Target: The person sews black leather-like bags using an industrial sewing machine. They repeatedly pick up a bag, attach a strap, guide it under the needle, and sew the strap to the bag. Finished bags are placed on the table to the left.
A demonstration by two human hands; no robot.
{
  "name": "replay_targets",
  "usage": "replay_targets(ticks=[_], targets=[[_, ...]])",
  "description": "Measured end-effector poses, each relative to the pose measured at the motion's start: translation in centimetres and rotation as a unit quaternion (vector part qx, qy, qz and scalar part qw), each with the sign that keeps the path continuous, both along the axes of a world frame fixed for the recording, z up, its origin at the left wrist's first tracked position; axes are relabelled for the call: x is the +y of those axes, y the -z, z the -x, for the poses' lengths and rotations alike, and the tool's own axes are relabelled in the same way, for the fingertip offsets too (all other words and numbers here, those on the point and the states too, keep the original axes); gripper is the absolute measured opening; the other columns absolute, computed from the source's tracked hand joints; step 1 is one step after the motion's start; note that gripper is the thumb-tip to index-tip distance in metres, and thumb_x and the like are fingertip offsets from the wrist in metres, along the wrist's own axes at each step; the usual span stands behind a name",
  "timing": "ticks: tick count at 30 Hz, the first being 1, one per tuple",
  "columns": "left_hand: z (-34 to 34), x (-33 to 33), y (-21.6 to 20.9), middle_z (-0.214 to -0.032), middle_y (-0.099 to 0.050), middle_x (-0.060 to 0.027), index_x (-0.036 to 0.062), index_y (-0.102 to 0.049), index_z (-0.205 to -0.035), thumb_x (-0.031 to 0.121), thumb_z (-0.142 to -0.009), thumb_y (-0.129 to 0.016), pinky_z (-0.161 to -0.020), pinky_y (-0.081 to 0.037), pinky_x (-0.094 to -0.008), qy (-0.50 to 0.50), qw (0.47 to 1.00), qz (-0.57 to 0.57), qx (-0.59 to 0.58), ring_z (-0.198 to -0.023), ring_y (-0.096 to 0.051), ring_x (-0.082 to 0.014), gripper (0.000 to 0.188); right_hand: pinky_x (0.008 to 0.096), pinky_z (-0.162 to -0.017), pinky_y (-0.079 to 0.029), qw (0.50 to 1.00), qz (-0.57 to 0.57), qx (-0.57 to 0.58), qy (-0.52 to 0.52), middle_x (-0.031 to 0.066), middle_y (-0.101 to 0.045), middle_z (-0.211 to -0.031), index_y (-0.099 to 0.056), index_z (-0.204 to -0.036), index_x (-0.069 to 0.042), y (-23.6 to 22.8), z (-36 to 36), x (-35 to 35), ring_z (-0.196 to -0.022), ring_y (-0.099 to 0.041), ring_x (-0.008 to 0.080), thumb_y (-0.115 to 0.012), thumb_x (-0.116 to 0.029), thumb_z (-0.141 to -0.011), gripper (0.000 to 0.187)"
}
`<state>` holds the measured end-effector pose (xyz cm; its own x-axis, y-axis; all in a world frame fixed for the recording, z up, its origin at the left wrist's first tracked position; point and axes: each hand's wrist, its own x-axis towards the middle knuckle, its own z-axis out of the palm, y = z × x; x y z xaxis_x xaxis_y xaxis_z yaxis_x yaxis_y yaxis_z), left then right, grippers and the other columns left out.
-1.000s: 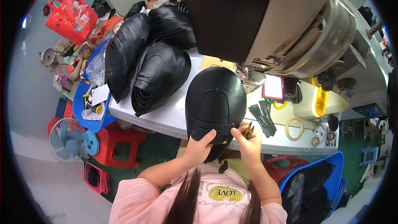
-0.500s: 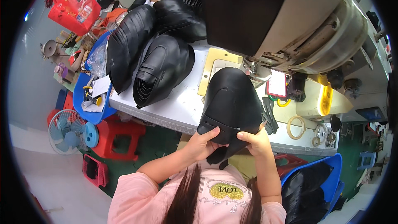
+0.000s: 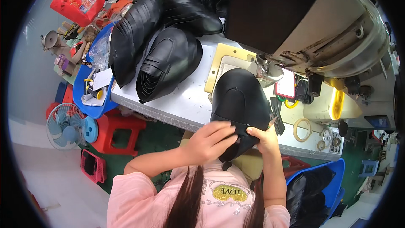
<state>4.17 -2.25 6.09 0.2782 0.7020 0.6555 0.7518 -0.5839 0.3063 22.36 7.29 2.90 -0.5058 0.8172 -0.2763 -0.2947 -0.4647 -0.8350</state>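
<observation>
A black leather shoe upper with a cross strap lies over the table's near edge, its toe end toward the sewing machine head. My right hand grips its right edge, thumb on top and fingers hidden beneath. A small pointed tip shows beside that hand; I cannot make out its kind. My left hand lies across the left end of the strap, fingers stretched out, its thumb hidden. Nested stacks of black uppers stand to the left on the white table.
Dark strips and a tape ring lie right of the upper. A blue bin of black pieces stands at lower right. Left are a red stool, a fan and a blue tub.
My left hand has let go of the upper's left edge and moved up over the strap, fingers now stretched out. My right hand keeps its grip. The view has shifted slightly.
</observation>
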Motion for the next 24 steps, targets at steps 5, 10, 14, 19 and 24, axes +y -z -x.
replay_targets(ticks=[5,10,14,19,24], targets=[[-0.3,2.3,0.7,-0.105,-0.056,-0.0143,0.0014,-0.060,-0.093,0.010,-0.069,-0.055,-0.082,-0.045,-0.0381,0.053,0.992,-0.037,0.110,-0.096,-0.055,-0.0273,0.025,0.0284,-0.075,-0.049,1.000,-0.006,0.009,0.001,0.0075,-0.060,-0.092,-0.054,-0.103,0.001,-0.7,0.4,-0.4,-0.082,-0.058,0.0144,-0.069,0.004,-0.064,0.042],[0.1,2.9,0.7,-0.103,-0.057,-0.0141,-0.0003,-0.060,-0.091,0.007,-0.068,-0.057,-0.075,-0.045,-0.0361,0.088,0.992,-0.036,0.079,-0.094,-0.055,-0.0264,0.024,0.0279,-0.075,-0.048,1.000,-0.016,0.003,-0.001,0.0067,-0.060,-0.093,-0.055,-0.102,0.001,-1.0,0.0,-0.8,-0.082,-0.058,0.0135,-0.069,0.004,-0.065,0.040],[0.3,2.9,1.2,-0.102,-0.057,-0.0143,-0.0006,-0.060,-0.089,0.004,-0.065,-0.060,-0.071,-0.046,-0.0361,0.088,0.994,-0.048,0.043,-0.092,-0.056,-0.0263,0.025,0.0279,-0.075,-0.048,1.000,-0.028,0.004,-0.004,0.0060,-0.060,-0.093,-0.055,-0.102,0.001,-1.2,0.3,-1.0,-0.082,-0.058,0.0131,-0.068,0.003,-0.068,0.037],[0.6,2.8,1.8,-0.099,-0.057,-0.0141,-0.0004,-0.060,-0.087,0.008,-0.064,-0.062,-0.073,-0.046,-0.0363,0.072,0.995,-0.064,0.022,-0.090,-0.056,-0.0260,0.024,0.0273,-0.075,-0.047,1.000,0.002,0.025,0.000,0.0057,-0.060,-0.093,-0.055,-0.103,0.000,-0.9,0.2,-0.8,-0.083,-0.058,0.0128,-0.067,0.001,-0.071,0.034],[0.5,3.0,1.8,-0.100,-0.057,-0.0143,-0.0003,-0.060,-0.087,0.010,-0.065,-0.062,-0.076,-0.046,-0.0366,0.072,0.996,-0.059,0.012,-0.090,-0.056,-0.0261,0.025,0.0268,-0.076,-0.047,1.000,0.005,0.026,-0.003,0.0057,-0.060,-0.094,-0.054,-0.104,0.000,-1.0,0.2,-0.7,-0.084,-0.058,0.0127,-0.066,0.002,-0.072,0.035]])
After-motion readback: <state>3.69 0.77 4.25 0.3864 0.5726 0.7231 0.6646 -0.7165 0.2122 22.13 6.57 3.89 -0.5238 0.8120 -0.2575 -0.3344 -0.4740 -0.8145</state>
